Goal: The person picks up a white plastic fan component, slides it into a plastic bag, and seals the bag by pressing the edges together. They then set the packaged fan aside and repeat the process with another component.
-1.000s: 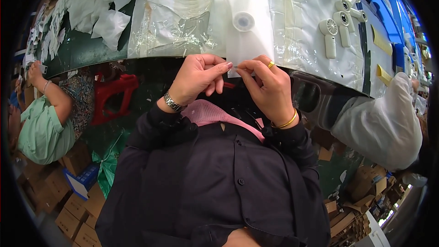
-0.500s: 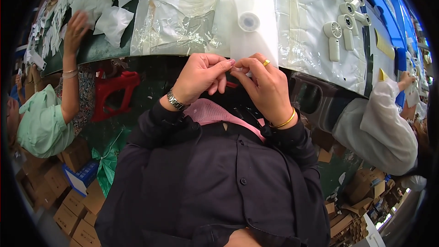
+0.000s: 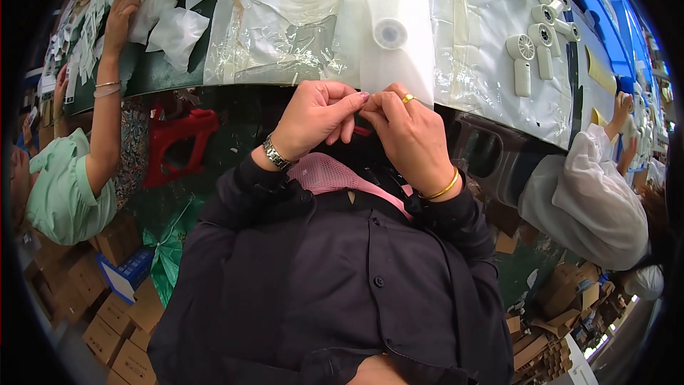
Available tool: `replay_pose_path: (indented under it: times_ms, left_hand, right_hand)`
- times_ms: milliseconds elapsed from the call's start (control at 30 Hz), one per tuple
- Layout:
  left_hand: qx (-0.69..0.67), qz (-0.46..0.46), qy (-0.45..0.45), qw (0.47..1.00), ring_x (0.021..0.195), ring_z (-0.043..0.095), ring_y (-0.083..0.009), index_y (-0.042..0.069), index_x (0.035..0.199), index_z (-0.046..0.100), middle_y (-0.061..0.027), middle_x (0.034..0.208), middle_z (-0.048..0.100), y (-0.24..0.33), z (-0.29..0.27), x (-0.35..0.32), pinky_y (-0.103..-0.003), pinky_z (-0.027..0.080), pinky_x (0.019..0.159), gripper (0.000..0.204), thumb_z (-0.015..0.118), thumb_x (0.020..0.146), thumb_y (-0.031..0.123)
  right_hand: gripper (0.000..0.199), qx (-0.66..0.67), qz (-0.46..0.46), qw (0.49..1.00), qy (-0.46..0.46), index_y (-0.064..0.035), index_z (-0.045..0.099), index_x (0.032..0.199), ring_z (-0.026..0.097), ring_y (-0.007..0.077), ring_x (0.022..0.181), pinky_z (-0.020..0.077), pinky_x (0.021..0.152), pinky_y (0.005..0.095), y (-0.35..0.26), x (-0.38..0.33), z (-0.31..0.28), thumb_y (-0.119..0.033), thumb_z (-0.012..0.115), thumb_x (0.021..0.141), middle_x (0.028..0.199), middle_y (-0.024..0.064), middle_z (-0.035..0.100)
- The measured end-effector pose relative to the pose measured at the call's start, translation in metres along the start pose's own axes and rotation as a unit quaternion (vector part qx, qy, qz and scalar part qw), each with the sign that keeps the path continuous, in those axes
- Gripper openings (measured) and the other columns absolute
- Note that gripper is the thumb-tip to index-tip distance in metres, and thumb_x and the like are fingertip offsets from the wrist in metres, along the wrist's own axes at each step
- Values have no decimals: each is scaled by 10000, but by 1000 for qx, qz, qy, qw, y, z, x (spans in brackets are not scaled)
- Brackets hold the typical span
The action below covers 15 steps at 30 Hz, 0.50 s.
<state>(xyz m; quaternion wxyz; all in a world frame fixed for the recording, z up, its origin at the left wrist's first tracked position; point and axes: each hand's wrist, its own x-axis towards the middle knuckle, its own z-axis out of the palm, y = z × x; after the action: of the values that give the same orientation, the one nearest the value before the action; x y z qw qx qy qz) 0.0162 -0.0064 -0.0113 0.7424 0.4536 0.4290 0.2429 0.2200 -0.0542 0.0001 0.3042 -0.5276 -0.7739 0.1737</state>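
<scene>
My left hand (image 3: 317,117), with a metal watch on its wrist, and my right hand (image 3: 410,135), with a gold ring and bangle, meet fingertip to fingertip at the table's near edge. They pinch a small white piece that the fingers mostly hide. Just beyond the fingertips lies a white pouch (image 3: 388,0) with a round cap (image 3: 390,33), its lower edge touching my right fingers. Crinkled clear plastic bags (image 3: 285,28) lie to its left.
Several white handheld fans (image 3: 524,57) lie on plastic at the right of the table (image 3: 153,78). A person in green (image 3: 64,185) at the left reaches an arm onto the table. A person in white (image 3: 591,185) works at the right. Below are a red stool (image 3: 178,142) and cardboard boxes (image 3: 114,314).
My hands stayed pinched together, with the fingertips closing tighter over the small piece. The person at the left raised an arm onto the table.
</scene>
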Motion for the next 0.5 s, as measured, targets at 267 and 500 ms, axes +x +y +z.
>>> replay_pose_path:
  times_ms: [267, 500]
  left_hand:
    - [-24, -3, -16, 1000, 459, 504, -42, -16, 1011, 750, -32, 661, 684, -3, 1, 1, -202, 356, 446, 257, 655, 1121, 196]
    - [-1, -10, 29, 1000, 466, 519, -49, -13, 1017, 741, -50, 675, 697, 7, -7, -5, -202, 361, 453, 229, 686, 1102, 192]
  right_hand:
    - [199, 21, -49, 999, -6, -25, 628, 1045, 690, 301, 797, 543, 676, 387, 7, -2, -6, -58, 793, 940, 992, 98, 681]
    - [150, 174, -25, 983, 59, -7, 584, 1097, 707, 275, 828, 566, 787, 382, 13, -11, -30, -56, 714, 1040, 970, 150, 691]
